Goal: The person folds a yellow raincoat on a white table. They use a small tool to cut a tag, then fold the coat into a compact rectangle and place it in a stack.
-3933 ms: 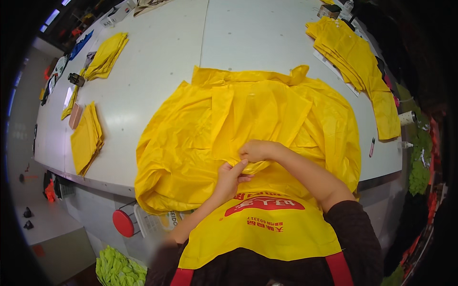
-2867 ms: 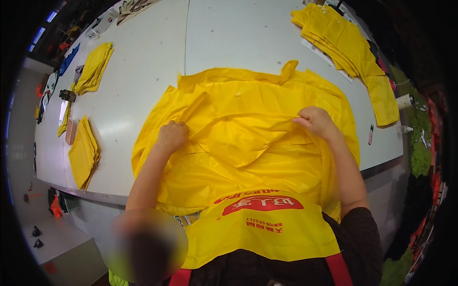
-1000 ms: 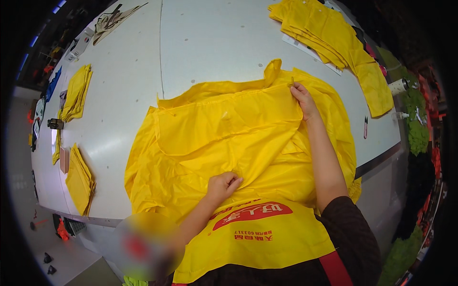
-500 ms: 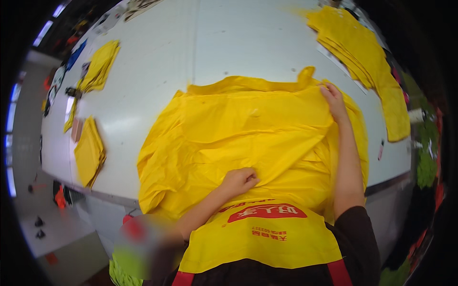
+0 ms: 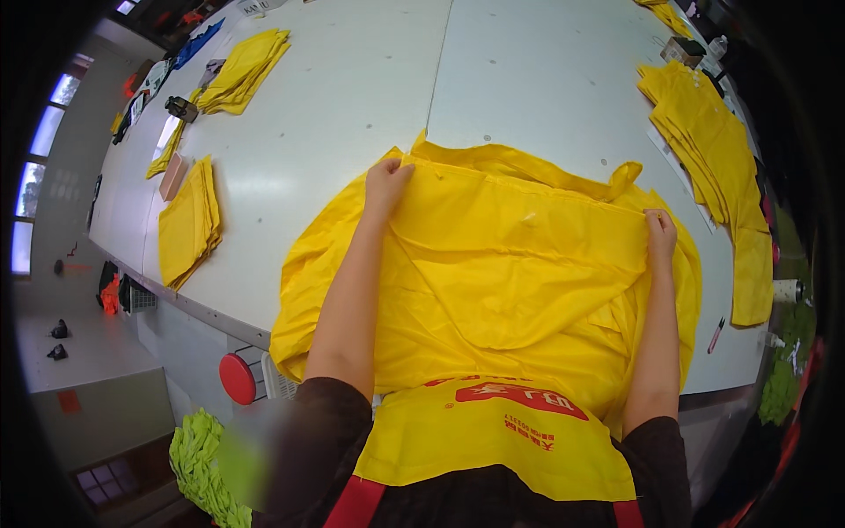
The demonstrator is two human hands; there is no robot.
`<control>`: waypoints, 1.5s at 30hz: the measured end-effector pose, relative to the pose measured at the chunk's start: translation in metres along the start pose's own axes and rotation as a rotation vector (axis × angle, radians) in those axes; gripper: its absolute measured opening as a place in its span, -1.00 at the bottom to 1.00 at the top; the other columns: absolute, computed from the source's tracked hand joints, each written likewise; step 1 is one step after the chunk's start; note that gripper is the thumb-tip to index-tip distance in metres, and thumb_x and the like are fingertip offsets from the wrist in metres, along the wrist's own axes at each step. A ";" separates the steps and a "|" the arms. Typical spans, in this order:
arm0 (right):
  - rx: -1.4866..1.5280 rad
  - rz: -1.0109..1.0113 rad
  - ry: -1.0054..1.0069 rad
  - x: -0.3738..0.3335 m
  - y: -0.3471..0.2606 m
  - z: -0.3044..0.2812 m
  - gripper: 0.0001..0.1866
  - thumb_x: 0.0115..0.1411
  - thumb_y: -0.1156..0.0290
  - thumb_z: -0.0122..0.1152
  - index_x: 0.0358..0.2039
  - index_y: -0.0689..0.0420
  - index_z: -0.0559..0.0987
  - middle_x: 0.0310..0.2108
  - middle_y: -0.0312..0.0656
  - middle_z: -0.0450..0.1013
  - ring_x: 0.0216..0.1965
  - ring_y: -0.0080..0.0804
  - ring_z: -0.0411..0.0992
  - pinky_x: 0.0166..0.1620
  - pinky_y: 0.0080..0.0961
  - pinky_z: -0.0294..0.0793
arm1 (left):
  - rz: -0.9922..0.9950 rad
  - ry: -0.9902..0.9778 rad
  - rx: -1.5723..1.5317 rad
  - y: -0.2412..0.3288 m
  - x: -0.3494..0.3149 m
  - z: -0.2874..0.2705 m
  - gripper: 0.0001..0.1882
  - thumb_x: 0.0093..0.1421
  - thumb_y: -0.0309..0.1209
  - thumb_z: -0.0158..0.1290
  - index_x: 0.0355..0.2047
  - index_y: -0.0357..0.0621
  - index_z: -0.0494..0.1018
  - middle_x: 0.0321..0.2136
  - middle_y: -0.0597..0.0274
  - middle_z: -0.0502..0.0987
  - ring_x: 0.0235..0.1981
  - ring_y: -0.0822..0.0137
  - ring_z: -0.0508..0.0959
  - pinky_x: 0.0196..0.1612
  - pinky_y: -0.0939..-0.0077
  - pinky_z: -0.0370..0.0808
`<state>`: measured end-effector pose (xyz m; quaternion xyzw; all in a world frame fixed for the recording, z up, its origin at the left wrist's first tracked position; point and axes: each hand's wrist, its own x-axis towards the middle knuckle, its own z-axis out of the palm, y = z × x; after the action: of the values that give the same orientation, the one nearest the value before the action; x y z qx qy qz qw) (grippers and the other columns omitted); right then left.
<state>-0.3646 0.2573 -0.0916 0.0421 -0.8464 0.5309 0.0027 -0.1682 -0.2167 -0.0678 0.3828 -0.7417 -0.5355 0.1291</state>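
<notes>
Head view, garment: a yellow garment point(image 5: 519, 273) lay spread on the white table point(image 5: 352, 114), near its front edge.
Left hand point(image 5: 387, 180): pinched the garment's far left corner.
Right hand point(image 5: 660, 238): pinched its right edge.
Nearby: folded yellow stacks point(image 5: 187, 224).

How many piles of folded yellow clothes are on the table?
3: one pile near the left edge, one pile far left, one pile at right. More may hide beyond the picture's top.

White worktable point(image 5: 370, 106): large yellow garment point(image 5: 519, 273) spread at near edge; folded yellow stack point(image 5: 187, 224) near left; second yellow stack point(image 5: 242, 60) far left; yellow pile point(image 5: 713, 167) along right side; pen point(image 5: 715, 335) near right edge.
</notes>
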 end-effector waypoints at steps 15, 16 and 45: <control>0.282 0.092 0.243 -0.002 -0.015 -0.003 -0.80 0.18 0.35 0.07 -0.31 0.24 0.51 -0.32 -0.28 0.47 -0.27 -0.59 0.37 -0.18 -0.69 0.32 | 0.011 -0.206 -0.835 0.035 -0.040 0.013 -0.74 0.12 -0.50 0.07 -0.17 -0.24 0.37 -0.34 0.31 0.49 -0.35 0.51 0.48 -0.27 0.66 0.44; 0.271 0.047 0.261 -0.003 -0.015 -0.004 -0.81 0.18 0.36 0.07 -0.31 0.23 0.51 -0.32 -0.29 0.47 -0.28 -0.60 0.36 -0.19 -0.69 0.32 | 0.018 -0.206 -0.821 0.036 -0.042 0.014 -0.75 0.11 -0.51 0.08 -0.18 -0.24 0.37 -0.35 0.31 0.49 -0.36 0.53 0.48 -0.28 0.68 0.44; 0.692 0.263 0.146 -0.160 -0.037 0.047 -0.32 0.02 0.60 0.09 0.16 0.33 0.08 0.02 -0.02 0.27 0.01 -0.31 0.30 0.05 -0.48 0.30 | 1.095 -0.505 0.401 0.000 -0.191 0.144 -0.55 0.08 -0.34 0.02 0.01 -0.13 0.31 0.02 -0.03 0.32 0.09 0.01 0.27 0.11 0.15 0.21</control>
<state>-0.2002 0.2101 -0.0865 -0.1066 -0.6127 0.7829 -0.0198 -0.1258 0.0183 -0.0826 -0.1734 -0.9234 -0.3164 0.1313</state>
